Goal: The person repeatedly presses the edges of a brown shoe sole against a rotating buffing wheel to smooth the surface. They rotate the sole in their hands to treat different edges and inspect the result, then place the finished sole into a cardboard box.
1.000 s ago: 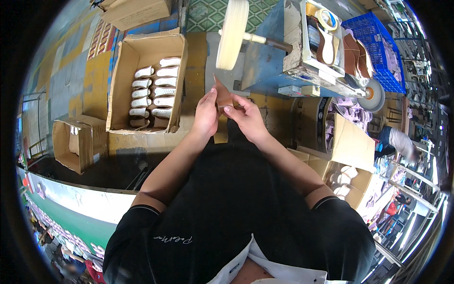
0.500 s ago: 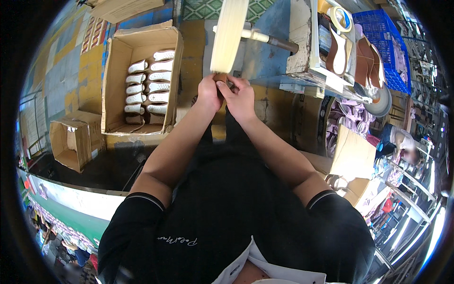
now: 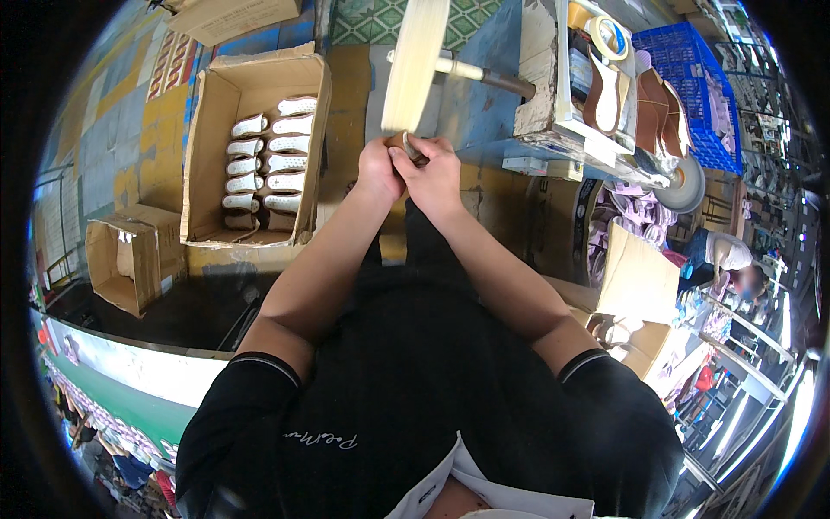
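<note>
fingers of left hand [image 3: 379,169] and right hand [image 3: 435,177] gripped a brown insole [image 3: 396,140] between them, which sat at the near rim of a pale buffing wheel [image 3: 417,69], cardboard box [image 3: 242,80] of white insoles [image 3: 288,163] stood left, blue crate [image 3: 679,65] right

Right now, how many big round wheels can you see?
2: a pale wheel at the top centre, and a grey wheel at the right, below the blue crate. Others may be hidden.
</note>
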